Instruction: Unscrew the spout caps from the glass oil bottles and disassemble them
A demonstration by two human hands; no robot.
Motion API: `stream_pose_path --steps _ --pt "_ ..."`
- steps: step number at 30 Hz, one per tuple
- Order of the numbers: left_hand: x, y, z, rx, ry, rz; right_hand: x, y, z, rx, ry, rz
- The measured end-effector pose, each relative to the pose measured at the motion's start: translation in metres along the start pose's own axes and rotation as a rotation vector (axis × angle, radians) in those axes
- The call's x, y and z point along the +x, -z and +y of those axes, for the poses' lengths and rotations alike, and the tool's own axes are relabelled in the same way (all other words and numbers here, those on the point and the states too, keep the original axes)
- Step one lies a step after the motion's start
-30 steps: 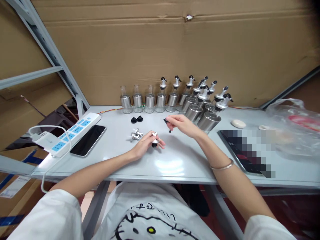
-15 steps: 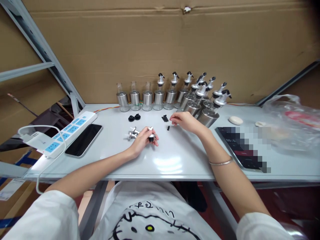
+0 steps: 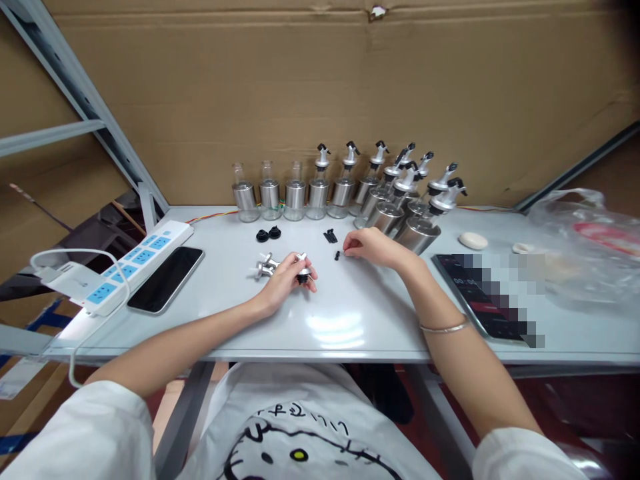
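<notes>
My left hand (image 3: 284,283) is closed around a silver bottle pourer (image 3: 303,272) with a black ribbed stopper. Just left of that hand, more silver pourer tops (image 3: 266,265) lie on the table. My right hand (image 3: 373,247) is low over the table, thumb and fingertips pinched together; whatever they may hold is too small to make out. Beside its fingertips are tiny black plugs (image 3: 337,255). Slightly farther back lie small black flip caps (image 3: 331,236). Two black rubber stoppers (image 3: 269,233) rest behind the left hand.
Glass bottles with steel sleeves (image 3: 295,197) line the back; three lack pourers, several others carry them. A power strip (image 3: 135,263) and a phone (image 3: 167,280) lie left. Another phone (image 3: 470,293), a white oval object (image 3: 473,241) and a plastic bag (image 3: 590,247) are right.
My right hand has dropped slightly and drawn toward me, to beside the tiny plugs. My left hand keeps its hold on the pourer. The view has shifted a little.
</notes>
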State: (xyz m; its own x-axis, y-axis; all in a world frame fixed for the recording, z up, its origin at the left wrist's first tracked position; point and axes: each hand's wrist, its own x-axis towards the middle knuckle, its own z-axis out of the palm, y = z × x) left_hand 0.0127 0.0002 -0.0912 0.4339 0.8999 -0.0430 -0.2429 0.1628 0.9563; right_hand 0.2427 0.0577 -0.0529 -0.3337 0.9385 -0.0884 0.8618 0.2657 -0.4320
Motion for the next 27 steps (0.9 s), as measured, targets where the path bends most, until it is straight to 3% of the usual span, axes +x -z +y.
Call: stream_pose_path --steps 20,24,27 --pt "0.000 -0.002 0.002 0.010 0.015 0.014 -0.001 -0.004 -0.010 -0.090 0.020 0.017" --pt "0.000 0.000 0.000 0.014 0.013 -0.003 -0.003 -0.003 -0.017 0.160 0.156 0.165" --pt "-0.001 0.000 0.001 0.033 0.020 -0.023 -0.009 -0.005 -0.032 0.485 0.279 0.056"
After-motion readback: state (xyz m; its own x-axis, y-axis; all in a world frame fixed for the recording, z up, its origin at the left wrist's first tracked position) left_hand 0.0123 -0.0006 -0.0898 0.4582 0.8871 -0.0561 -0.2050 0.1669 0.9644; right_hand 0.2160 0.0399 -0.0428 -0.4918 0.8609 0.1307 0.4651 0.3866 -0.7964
